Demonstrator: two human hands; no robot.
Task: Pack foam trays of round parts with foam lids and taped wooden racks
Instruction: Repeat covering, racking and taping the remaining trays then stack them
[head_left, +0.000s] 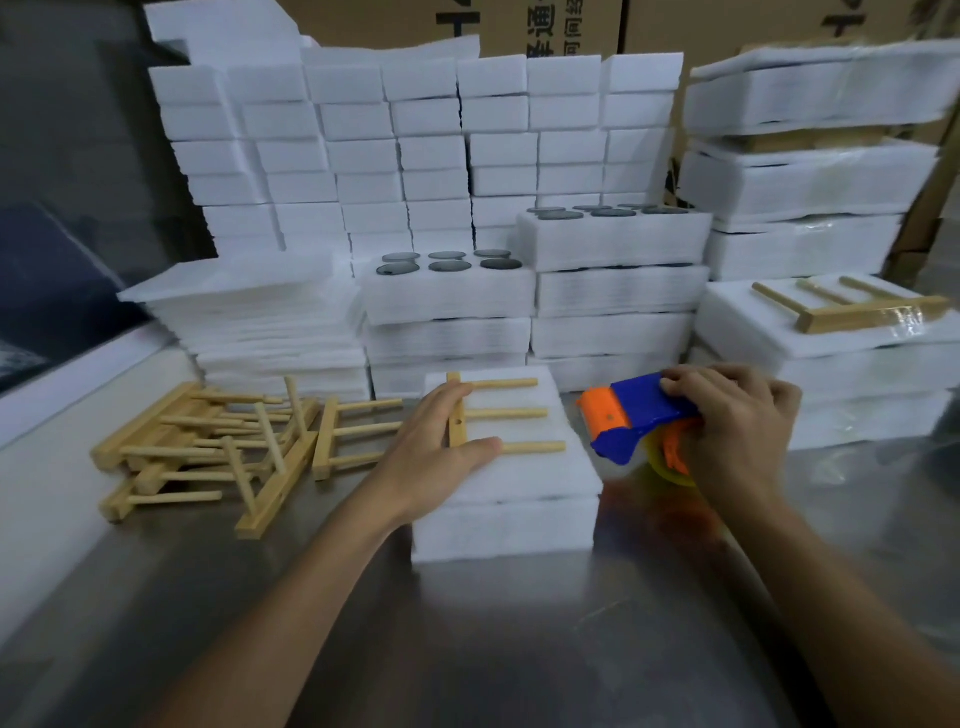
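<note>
A lidded white foam tray (511, 514) sits on the steel table in front of me. On its foam lid lies a wooden rack (511, 413) with three pegs pointing right. My left hand (439, 447) rests on the rack's crossbar with straight fingers, pressing it onto the lid. My right hand (737, 415) grips a blue and orange tape dispenser (636, 418) just right of the tray, its orange roller end aimed at the foam. Open foam trays of dark round parts (449, 262) stand stacked behind.
A loose pile of wooden racks (208, 447) lies at the left on the table. Flat foam lids (249, 306) are stacked behind it. At the right stands a stack of packed trays, the top one with a taped rack (852, 309). Cardboard boxes (545, 26) rise behind.
</note>
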